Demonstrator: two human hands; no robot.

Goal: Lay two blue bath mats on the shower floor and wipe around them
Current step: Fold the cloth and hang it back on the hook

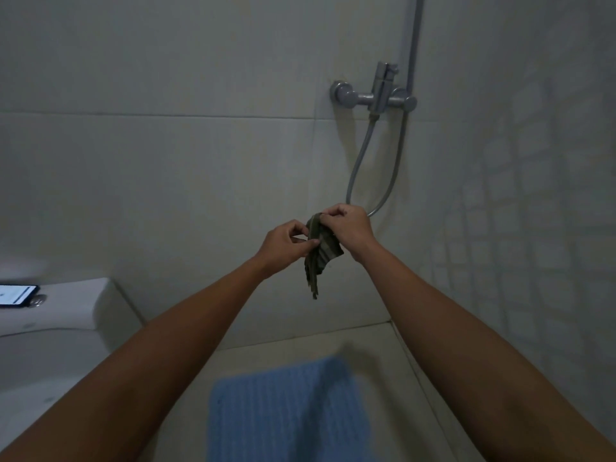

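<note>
A: Step? Looks like the gap between laying and wiping. One blue bath mat is flat on the shower floor, right below the arms. Can't see a second mat anywhere in frame, so either it's out of view or not down yet

B: And the hands?

A: Both up at chest height in front of the wall, working a dark striped cloth. Left hand pinches the cloth's left edge, fingers curled onto it. Right hand grips the top of it, fingers bent over and clamped on the fabric. Cloth hangs down between them, bunched, lower end loose

B: So folding or opening it?

A: Can't tell which. My guess is getting it into shape for wiping

B: Arm pose?

A: Both forearms stretched forward and converging, wrists close, hands almost touching across the cloth. Well above the floor

B: Next move?

A: Judgement only: needs the cloth settled into one hand, then a bend down to reach the floor beside the mat. If the second mat isn't laid, that probably comes first

B: Anything else in shot?

A: Shower mixer on the wall with hose looping down behind the right hand. Toilet tank at left with a phone lying on it, screen lit

B: Risks?

A: Dim light, floor corners hard to read
</note>
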